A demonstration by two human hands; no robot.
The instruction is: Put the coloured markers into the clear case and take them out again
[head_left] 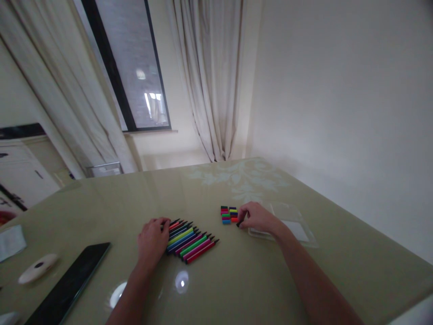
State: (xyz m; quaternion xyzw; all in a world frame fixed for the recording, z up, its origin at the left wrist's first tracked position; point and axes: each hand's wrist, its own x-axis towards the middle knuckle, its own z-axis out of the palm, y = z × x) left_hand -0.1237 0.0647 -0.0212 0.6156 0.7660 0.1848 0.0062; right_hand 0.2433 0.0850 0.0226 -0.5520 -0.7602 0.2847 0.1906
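A slanted row of marker pens (pixel 194 246) in several colours lies on the table, bare dark tips pointing right. My left hand (pixel 150 241) curls over the upper left end of the row, its fingers closed on a marker pen there that is mostly hidden. Right of the pens sit two short columns of coloured marker caps (pixel 226 215). Beside them, my right hand (pixel 256 216) pinches a small black marker cap (pixel 239 223) between thumb and fingers, low over the table. A clear plastic case (pixel 297 230) lies flat behind and under my right wrist.
A dark tablet-like device (pixel 72 280) lies at the left front of the glossy green table (pixel 230 289). Near it are a white oval object (pixel 38 268) and a pale cloth or tissue (pixel 11 242). A wall borders the table on the right; curtains (pixel 213 81) hang behind.
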